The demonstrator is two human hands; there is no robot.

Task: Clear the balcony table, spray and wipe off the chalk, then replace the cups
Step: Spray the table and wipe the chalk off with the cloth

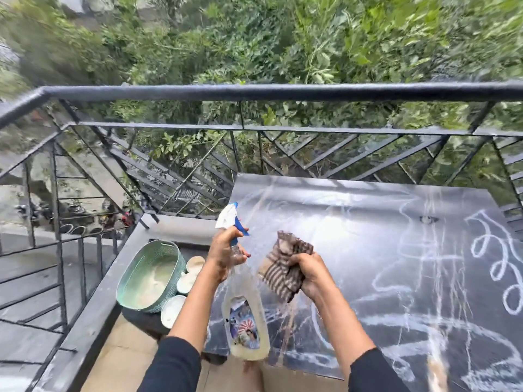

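Head view: the table [339, 222] fills the lower right, its dark top covered in chalk [498, 271] loops, lines and smears. No cups stand on the top. Just left of the table and lower than its top, a green basket [152, 275] sits on a dark surface. Three pale cups [173, 310] stand there too, touching or just beside the basket's table-side wall. Behind the table and to its left runs a black metal railing [283, 91], with dense green foliage [254, 46] beyond it.

Both forearms reach forward in dark sleeves, pushed up short of the wrists. The left hand [226, 253] is over the table's left edge. Its fingers are wrapped round the neck of a clear spray bottle [246, 315], and one finger lies at the blue trigger. The bottle hangs tilted, with its white nozzle up and away and its labelled base toward the camera.

The right hand [308, 273] is above the left part of the table, just beside the bottle. Its fingers are curled tight round a bunched striped cloth [285, 267], which sticks out above and below the fist, clear of the top.
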